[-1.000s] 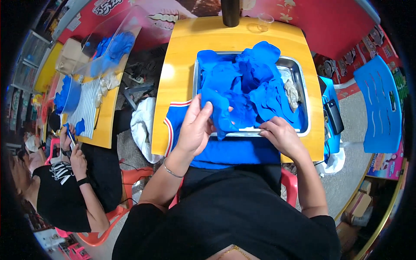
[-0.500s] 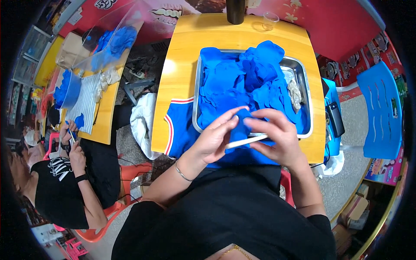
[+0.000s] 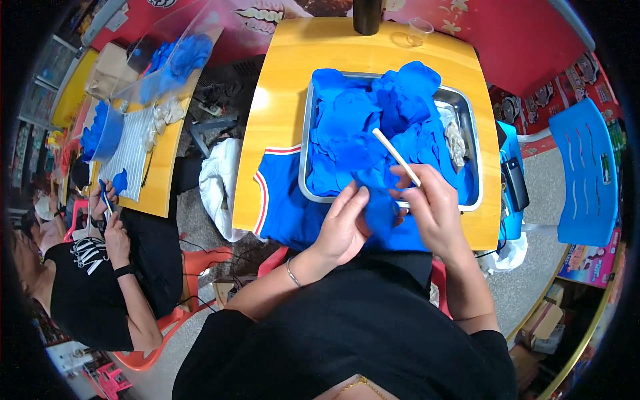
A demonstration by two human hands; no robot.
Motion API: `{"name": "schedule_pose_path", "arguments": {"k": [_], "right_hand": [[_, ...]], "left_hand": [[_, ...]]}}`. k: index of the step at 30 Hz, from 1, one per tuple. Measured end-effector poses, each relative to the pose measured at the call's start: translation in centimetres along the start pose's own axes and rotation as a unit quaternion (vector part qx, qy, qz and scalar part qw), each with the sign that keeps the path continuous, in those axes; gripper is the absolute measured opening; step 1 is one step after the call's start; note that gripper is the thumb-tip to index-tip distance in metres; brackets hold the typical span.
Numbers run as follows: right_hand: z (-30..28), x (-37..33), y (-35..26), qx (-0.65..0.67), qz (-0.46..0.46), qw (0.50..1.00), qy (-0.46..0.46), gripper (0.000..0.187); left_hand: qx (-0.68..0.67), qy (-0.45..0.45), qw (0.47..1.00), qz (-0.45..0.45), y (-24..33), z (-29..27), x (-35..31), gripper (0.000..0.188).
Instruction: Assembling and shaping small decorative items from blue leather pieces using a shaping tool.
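In front of my body, my left hand (image 3: pixel 339 230) pinches a thin, curled blue petal-shaped piece (image 3: pixel 381 217) between thumb and fingers. My right hand (image 3: pixel 435 208) grips a pale thin stick (image 3: pixel 395 155), which points up and to the far left. The right fingertips are close to the blue piece's right edge; whether they touch it cannot be made out. Just beyond both hands, a metal tray (image 3: pixel 306 150) holds a heap of similar blue pieces (image 3: pixel 347 123). A crumpled beige bundle (image 3: pixel 455 145) lies at the tray's right side.
The tray stands on a yellow table (image 3: pixel 283 80). Blue cloth with striped trim (image 3: pixel 277 190) lies under its left side. At the back are a dark cylinder (image 3: pixel 367 17) and clear cup (image 3: pixel 419 31). A co-worker (image 3: pixel 83 290) sits left; a blue chair (image 3: pixel 587 173) stands right.
The stick has swung from lying nearly flat across the blue piece to pointing up and away. My left hand has shifted right and nearer me, and the blue piece now hangs lower.
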State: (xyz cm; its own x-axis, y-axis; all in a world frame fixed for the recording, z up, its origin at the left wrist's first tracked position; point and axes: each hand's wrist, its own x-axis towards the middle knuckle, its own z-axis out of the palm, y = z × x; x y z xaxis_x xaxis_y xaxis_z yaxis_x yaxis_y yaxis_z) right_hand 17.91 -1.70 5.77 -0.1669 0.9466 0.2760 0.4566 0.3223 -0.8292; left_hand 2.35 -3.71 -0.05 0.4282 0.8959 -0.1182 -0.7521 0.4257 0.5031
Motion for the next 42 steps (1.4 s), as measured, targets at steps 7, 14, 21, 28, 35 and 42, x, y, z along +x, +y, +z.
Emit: {"name": "schedule_pose_path", "arguments": {"k": [7,14,21,28,35,42], "right_hand": [[-3.0,-3.2,1.4,-0.140,0.003,0.990,-0.013,0.025],[-2.6,-4.5,2.0,-0.272,-0.072,0.960,0.011,0.031],[-1.6,-4.3,1.9,-0.308,-0.093,0.946,0.035,0.034],[0.3,-4.7,2.2,-0.226,-0.049,0.972,0.038,0.031],[0.9,-4.4,2.1,-0.158,-0.010,0.987,0.008,0.027],[1.6,-4.3,1.5,-0.073,0.074,0.994,-0.027,0.020]], "left_hand": [[-0.002,0.045,0.998,0.031,1.6,-0.2,0.2,0.036],[0.000,0.045,0.998,0.040,2.1,-0.1,0.6,0.036],[0.023,0.049,0.997,0.060,1.9,-0.4,0.4,0.046],[0.020,0.023,0.999,0.043,1.3,-0.4,0.5,0.047],[0.018,0.041,0.997,0.064,1.8,0.2,0.4,0.042],[0.064,0.062,0.988,0.128,1.2,0.0,0.8,0.041]]}}
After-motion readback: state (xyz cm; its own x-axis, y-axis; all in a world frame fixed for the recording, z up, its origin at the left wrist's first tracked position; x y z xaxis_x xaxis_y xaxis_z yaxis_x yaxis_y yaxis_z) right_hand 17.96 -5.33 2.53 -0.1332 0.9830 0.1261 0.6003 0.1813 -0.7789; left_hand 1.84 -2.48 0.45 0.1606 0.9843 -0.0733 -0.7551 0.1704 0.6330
